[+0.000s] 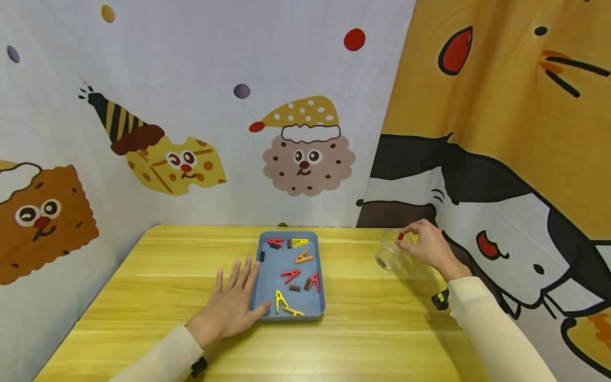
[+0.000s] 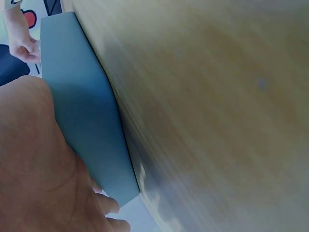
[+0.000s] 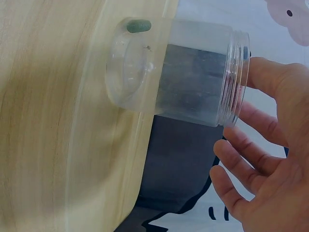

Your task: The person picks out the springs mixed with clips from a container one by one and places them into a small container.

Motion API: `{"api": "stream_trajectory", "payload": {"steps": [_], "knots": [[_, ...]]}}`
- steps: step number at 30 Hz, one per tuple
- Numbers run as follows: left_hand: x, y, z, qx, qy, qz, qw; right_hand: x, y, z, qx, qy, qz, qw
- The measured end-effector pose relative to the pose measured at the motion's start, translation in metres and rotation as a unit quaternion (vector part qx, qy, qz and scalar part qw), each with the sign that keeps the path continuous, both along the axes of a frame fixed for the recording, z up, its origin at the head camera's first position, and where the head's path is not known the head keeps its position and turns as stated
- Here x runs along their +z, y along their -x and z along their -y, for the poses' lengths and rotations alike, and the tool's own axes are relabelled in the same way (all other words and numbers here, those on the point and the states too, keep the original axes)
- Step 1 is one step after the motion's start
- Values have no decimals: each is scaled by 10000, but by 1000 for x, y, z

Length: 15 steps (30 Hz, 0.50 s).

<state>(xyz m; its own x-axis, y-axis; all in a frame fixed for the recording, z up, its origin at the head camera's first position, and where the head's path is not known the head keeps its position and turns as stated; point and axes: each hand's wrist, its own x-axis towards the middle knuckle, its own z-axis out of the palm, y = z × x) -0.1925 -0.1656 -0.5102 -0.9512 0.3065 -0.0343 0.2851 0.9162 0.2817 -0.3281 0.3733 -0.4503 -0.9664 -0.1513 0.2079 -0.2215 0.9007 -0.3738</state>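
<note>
My right hand (image 1: 426, 245) pinches a small dark red piece (image 1: 400, 236) between thumb and fingertips, right at the mouth of a clear plastic jar (image 1: 387, 254). In the right wrist view, a small ribbed green piece (image 3: 139, 26) lies at the bottom of the jar. My left hand (image 1: 231, 303) lies with fingers straight against the left rim of a blue-grey tray (image 1: 274, 268), its thumb over the near left corner. Inside the tray are red clips (image 1: 290, 275), yellow clips (image 1: 280, 301), an orange clip (image 1: 304, 258) and several small dark ribbed pieces (image 1: 295, 288).
The tray and jar stand on a wood-grain table (image 1: 353, 297), the jar to the right of the tray near the back edge. A printed cloth (image 1: 200, 69) with cartoon figures hangs behind the table and along its right side.
</note>
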Motion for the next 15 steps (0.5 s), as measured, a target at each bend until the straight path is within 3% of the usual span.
{"api": "stream_trajectory", "payload": {"steps": [15], "knots": [[-1,-1,0,0,-32,-4,10000,-6,-1,-1,70,58,-196,9998]]}}
